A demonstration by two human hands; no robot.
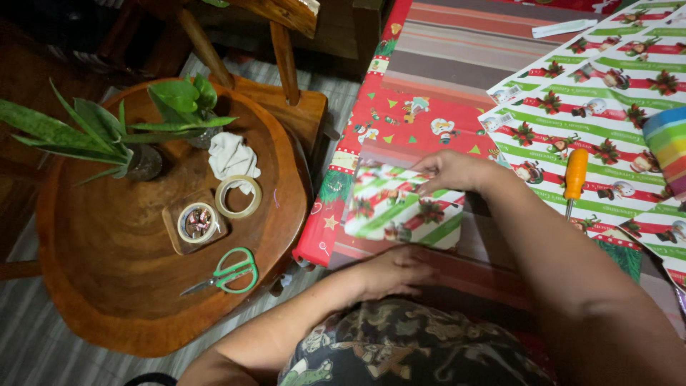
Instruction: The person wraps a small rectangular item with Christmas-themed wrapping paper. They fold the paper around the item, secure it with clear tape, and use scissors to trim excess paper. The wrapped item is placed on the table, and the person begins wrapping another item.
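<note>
I see right hand [450, 171] fingers pinching fold of striped festive wrapping paper [400, 211]; left hand [393, 271] flat, holding nothing; small wooden tray [171, 232] holds tape roll [198, 221]

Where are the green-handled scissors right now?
In the head view, the green-handled scissors lie at the left on the round wooden side table, just below the two tape rolls and away from both hands.

The right hand [451, 171] presses down green-and-red striped wrapping paper folded over a parcel [400, 211]; the left hand [393, 271] rests flat beside it on the desk [429, 64].
</note>
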